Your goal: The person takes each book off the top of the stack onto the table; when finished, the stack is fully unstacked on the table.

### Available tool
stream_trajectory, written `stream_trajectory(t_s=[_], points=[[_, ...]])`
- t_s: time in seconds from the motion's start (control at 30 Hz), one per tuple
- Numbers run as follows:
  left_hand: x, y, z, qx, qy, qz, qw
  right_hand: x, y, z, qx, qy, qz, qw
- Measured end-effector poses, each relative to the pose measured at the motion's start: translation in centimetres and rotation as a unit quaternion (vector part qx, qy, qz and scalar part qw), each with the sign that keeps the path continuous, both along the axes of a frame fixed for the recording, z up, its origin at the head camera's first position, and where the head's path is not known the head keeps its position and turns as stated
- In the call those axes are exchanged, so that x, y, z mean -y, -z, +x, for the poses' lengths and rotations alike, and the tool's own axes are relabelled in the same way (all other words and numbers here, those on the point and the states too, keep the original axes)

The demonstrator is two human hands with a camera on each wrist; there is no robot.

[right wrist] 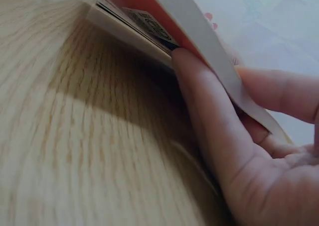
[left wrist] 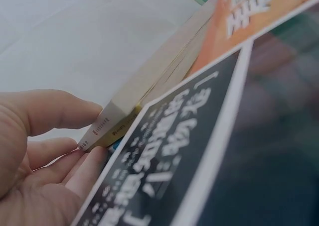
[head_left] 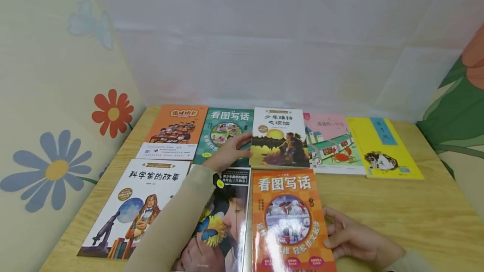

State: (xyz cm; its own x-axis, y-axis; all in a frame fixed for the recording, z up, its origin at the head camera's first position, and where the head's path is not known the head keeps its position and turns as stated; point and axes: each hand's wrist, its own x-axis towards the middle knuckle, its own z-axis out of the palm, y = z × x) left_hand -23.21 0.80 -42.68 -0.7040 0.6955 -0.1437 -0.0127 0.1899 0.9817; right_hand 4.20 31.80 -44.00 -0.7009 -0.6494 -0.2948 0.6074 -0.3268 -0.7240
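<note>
In the head view my left hand [head_left: 229, 151] is at the left edge of a white-topped book [head_left: 280, 156] with a yellow and black picture, in the back row. The left wrist view has the thumb against the corner of a book's spine [left wrist: 112, 119], with fingers under it; this hand pinches it. Nearer, an orange book [head_left: 264, 226] with a round picture has my right hand [head_left: 355, 238] gripping its right edge. Thumb and fingers lie on opposite sides of that book [right wrist: 194, 27] in the right wrist view. Its lower edge runs out of frame.
Other books lie about: an orange one [head_left: 175, 123], a green one [head_left: 230, 116], a pink one [head_left: 329, 133], a yellow one [head_left: 385, 150], a white one [head_left: 140, 196] and a black one [head_left: 236, 205] under the left forearm. The wooden table [head_left: 378, 200] meets flowered walls.
</note>
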Motion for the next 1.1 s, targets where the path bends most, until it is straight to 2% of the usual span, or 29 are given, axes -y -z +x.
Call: stream_trajectory(t_s=[0.23, 0.5, 0.7, 0.77, 0.83, 0.93, 1.0, 1.1], points=[[-0.1, 0.0, 0.0, 0.005, -0.001, -0.005, 1.0, 0.8, 0.3, -0.2, -0.036, 0.006, 0.005, 0.9993], [-0.1, 0.2, -0.2, -0.001, 0.003, -0.003, 1.0, 1.7, -0.2, -0.7, -0.027, 0.013, 0.051, 0.9983], [0.0, 0.0, -0.1, -0.013, 0.008, 0.005, 0.9999, 2.2, -0.7, -1.1, -0.061, 0.016, 0.106, 0.9923], [0.1, 0.0, -0.1, -0.013, 0.009, 0.005, 0.9999, 2.2, -1.2, -1.3, -0.074, 0.015, 0.157, 0.9847], [0.1, 0.0, 0.0, -0.011, 0.009, 0.004, 0.9999, 2.1, -1.7, -1.8, -0.078, 0.011, 0.218, 0.9728], [0.1, -0.1, 0.1, -0.009, 0.011, 0.004, 0.9999, 1.7, -2.6, -2.7, -0.092, 0.012, 0.311, 0.9459], [0.2, -0.1, 0.1, -0.009, 0.013, 0.006, 0.9999, 1.2, -3.1, -3.4, -0.11, 0.02, 0.342, 0.9331], [0.2, -0.1, 0.1, -0.01, 0.013, 0.008, 0.9998, 0.6, -4.0, -4.5, -0.164, 0.035, 0.363, 0.9166]])
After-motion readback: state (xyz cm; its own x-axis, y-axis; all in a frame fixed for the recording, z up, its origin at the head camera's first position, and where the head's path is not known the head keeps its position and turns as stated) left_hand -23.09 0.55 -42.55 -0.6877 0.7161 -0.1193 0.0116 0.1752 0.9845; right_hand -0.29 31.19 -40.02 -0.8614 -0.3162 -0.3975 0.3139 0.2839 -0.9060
